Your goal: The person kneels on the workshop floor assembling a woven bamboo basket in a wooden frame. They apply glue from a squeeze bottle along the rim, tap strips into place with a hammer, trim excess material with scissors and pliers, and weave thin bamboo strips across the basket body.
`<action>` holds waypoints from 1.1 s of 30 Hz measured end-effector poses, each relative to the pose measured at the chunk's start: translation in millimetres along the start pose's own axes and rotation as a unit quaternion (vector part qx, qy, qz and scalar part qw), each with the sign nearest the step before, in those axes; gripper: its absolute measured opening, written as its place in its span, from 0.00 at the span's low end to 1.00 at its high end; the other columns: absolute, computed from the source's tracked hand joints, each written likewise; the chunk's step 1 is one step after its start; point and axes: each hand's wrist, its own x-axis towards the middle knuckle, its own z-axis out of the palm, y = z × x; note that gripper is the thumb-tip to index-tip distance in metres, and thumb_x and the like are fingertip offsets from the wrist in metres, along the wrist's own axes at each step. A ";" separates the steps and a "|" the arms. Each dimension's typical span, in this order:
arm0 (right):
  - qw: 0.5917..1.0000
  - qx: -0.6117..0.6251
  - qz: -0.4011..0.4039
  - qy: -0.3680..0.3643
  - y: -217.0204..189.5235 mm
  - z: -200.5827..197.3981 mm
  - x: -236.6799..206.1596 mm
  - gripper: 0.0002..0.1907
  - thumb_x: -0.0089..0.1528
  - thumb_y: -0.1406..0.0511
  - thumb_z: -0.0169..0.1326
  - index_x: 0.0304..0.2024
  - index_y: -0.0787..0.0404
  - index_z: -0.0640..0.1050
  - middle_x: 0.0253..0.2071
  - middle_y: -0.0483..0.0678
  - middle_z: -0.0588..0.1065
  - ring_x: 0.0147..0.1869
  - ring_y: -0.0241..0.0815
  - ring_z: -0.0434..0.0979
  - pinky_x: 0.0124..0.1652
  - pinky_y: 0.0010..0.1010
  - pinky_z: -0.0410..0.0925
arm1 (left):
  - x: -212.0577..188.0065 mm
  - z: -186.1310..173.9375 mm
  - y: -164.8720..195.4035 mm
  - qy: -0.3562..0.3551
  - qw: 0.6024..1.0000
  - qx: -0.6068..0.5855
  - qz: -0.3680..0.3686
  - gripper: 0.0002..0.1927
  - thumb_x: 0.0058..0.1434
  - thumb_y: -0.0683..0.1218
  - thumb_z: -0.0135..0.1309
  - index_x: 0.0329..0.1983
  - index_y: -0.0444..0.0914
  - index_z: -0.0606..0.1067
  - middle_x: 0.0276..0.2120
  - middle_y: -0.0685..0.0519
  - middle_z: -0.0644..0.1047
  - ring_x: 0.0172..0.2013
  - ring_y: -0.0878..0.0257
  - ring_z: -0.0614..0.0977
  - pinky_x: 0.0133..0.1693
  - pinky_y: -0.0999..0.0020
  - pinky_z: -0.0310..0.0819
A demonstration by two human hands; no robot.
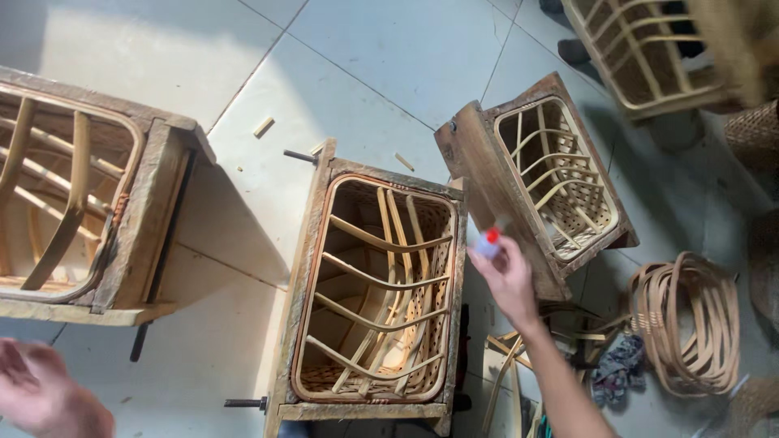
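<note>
My right hand (510,278) is raised beside the right edge of the middle wooden mould (307,268) and grips a small white bottle with a red cap (488,242). Inside that mould sits a rattan basket (381,300) with bent cane ribs. My left hand (36,393) is blurred at the lower left corner, fingers apart, holding nothing, below a second wooden mould (138,219) with a basket in it.
A third mould with a basket (560,182) leans at the right. Coiled cane hoops (690,324) lie at the lower right, loose cane strips (507,365) beside my forearm. Another basket frame (649,57) stands at the top right. Small wood chips (264,126) dot the tiled floor.
</note>
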 end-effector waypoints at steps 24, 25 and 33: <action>0.976 -0.075 0.086 0.188 230.9 36.1 -71.4 0.28 0.61 0.71 0.59 0.64 0.70 0.70 0.55 0.60 0.76 0.59 0.50 0.77 0.57 0.38 0.69 | 180.5 72.8 -34.2 -0.071 0.987 -0.141 0.042 0.39 0.72 0.32 0.48 0.77 0.28 0.39 0.70 0.32 0.59 0.66 0.50 0.74 0.68 0.59 0.75; 0.977 -0.036 0.072 0.197 227.8 37.8 -81.5 0.31 0.63 0.70 0.60 0.66 0.72 0.66 0.60 0.61 0.72 0.63 0.50 0.74 0.59 0.39 0.66 | 190.6 79.9 -31.9 -0.078 0.987 -0.130 0.055 0.37 0.73 0.34 0.49 0.75 0.28 0.41 0.68 0.34 0.60 0.67 0.50 0.74 0.68 0.60 0.75; 0.953 -0.017 0.144 0.266 225.4 43.1 -147.6 0.21 0.69 0.67 0.54 0.62 0.72 0.74 0.54 0.62 0.78 0.57 0.51 0.80 0.57 0.36 0.72 | 291.1 215.9 14.3 -0.175 0.971 0.159 0.039 0.56 0.79 0.70 0.52 0.75 0.21 0.40 0.74 0.30 0.54 0.74 0.46 0.57 0.73 0.55 0.54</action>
